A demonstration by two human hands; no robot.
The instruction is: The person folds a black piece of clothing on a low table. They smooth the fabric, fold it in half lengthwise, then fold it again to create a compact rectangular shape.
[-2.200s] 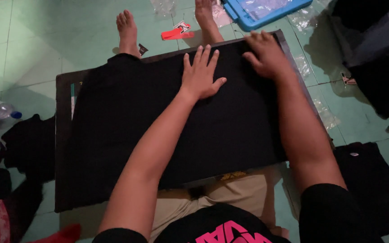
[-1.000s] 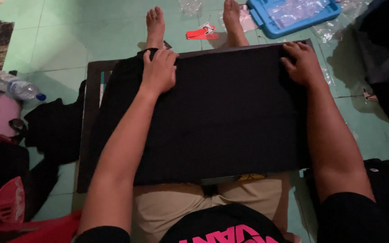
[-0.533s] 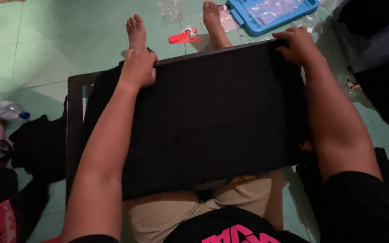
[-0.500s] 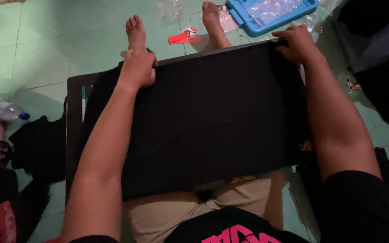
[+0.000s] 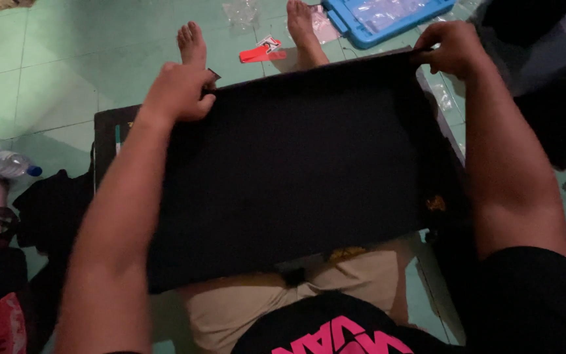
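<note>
A black folded garment [image 5: 296, 170] lies spread over a dark board [image 5: 109, 134] across my lap. My left hand [image 5: 178, 92] grips the garment's far left corner with curled fingers. My right hand [image 5: 450, 49] pinches the far right corner at the top edge. The far edge of the cloth looks slightly raised between both hands. My bare feet [image 5: 194, 42] stick out beyond the board on the green tiled floor.
A blue plastic tray [image 5: 381, 16] sits past my feet at the top right. A red tag [image 5: 263, 52] lies between my feet. A plastic water bottle [image 5: 1, 162] rests at the left. Dark clothes [image 5: 558, 111] are piled at the right and left.
My hands have gone from lying flat on the garment's middle to its far corners and closed on them. The far edge has lifted a little.
</note>
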